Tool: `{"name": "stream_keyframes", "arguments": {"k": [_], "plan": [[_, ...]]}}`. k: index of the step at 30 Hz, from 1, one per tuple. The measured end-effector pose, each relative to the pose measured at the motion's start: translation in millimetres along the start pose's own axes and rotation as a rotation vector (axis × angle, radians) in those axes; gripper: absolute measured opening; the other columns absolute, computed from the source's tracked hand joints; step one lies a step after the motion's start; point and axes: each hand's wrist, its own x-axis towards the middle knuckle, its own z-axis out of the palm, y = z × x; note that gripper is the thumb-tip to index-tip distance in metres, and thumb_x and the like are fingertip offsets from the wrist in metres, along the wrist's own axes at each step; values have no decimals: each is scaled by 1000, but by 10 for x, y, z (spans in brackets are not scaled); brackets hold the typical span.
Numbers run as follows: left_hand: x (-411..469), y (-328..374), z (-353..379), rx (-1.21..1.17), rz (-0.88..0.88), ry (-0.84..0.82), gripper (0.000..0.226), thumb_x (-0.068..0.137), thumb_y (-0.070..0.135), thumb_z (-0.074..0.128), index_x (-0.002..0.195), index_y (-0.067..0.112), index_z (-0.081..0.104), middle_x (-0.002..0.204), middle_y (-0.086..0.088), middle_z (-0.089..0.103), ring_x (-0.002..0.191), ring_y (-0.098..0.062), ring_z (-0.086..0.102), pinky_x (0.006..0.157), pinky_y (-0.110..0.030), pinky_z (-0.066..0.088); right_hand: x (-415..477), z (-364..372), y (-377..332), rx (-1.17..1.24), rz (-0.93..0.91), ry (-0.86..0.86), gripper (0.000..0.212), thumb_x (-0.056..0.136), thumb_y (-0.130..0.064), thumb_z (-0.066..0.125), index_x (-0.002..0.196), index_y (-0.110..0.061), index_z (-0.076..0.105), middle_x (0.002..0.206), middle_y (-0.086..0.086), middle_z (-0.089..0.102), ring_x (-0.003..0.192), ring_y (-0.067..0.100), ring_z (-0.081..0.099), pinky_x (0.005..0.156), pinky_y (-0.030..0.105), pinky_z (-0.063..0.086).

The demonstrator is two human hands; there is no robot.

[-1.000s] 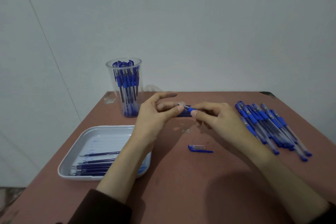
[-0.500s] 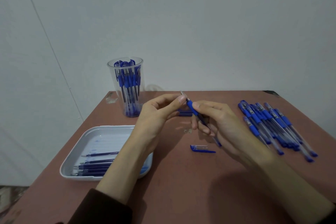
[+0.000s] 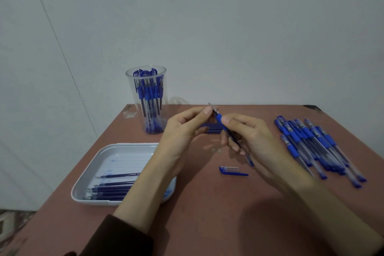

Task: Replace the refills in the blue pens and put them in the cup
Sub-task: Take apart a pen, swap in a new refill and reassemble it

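Mid-table, above the surface: both hands on one blue pen [image 3: 219,119], which tilts with its tip up and away and its tail end down behind the right hand.
- Left hand [image 3: 182,131]: thumb and index fingertips [image 3: 207,110] pinch the tip end. The other fingers are loosely curled underneath, touching nothing.
- Right hand [image 3: 255,139]: fingers wrap the barrel, with the index tip against the blue grip section. The lower barrel is mostly hidden by the fingers.
- Cap [image 3: 230,170]: off, lying flat on the table [image 3: 207,214] just below the hands, touching neither.
- Cup [image 3: 133,110]: clear, upright, at the far-left corner near the table's back edge and packed with blue pens. It's to the left of the left hand, with a gap between.
- Tray [image 3: 83,185]: white, near the left edge. Loose refills [image 3: 112,190] lie along its near side, and the left forearm crosses over its right end.
- Pen pile [image 3: 311,143]: fanned out on the right side, close to the right edge and apart from the right hand.
- Small stack of refills [image 3: 212,128]: flat on the table behind the hands and partly hidden by them.
- Small scraps [image 3: 216,150]: on the table under the hands; can't tell what they are.
- Open room: bare tabletop between the cap and the near edge, and a strip between cup and hands.
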Motion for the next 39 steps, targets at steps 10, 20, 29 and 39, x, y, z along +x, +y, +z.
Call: {"name": "stream_keyframes", "arguments": {"k": [10, 20, 29, 39], "plan": [[-6, 24, 34, -111, -2, -118, 21, 86, 17, 53, 98, 8, 68, 81, 3, 72, 74, -7, 67, 71, -14, 49, -3, -11, 37, 153, 142, -125, 29, 90, -22, 51, 98, -1, 68, 57, 11, 53, 39, 10, 30, 48, 32, 13], [-50, 74, 69, -120, 4, -227, 25, 83, 23, 50, 94, 6, 64, 55, 6, 49, 70, -4, 61, 75, -14, 47, -11, -22, 44, 421, 294, -288, 31, 87, -24, 46, 78, -7, 70, 48, 1, 36, 39, 6, 19, 38, 20, 11], [6, 27, 81, -41, 8, -192, 32, 91, 27, 45, 106, 7, 66, 88, -6, 65, 98, -4, 63, 85, -19, 48, 36, -53, -20, 386, 275, -209, 29, 86, -25, 47, 75, -8, 68, 50, 2, 39, 37, 6, 21, 38, 20, 11], [-63, -223, 101, 1203, 189, -511, 30, 85, 38, 65, 111, 23, 69, 108, 9, 61, 96, -4, 49, 83, -11, 36, 119, -335, -75, 300, 124, 247, 29, 98, -22, 41, 88, -9, 65, 54, 0, 48, 39, 7, 30, 37, 18, 22]]}}
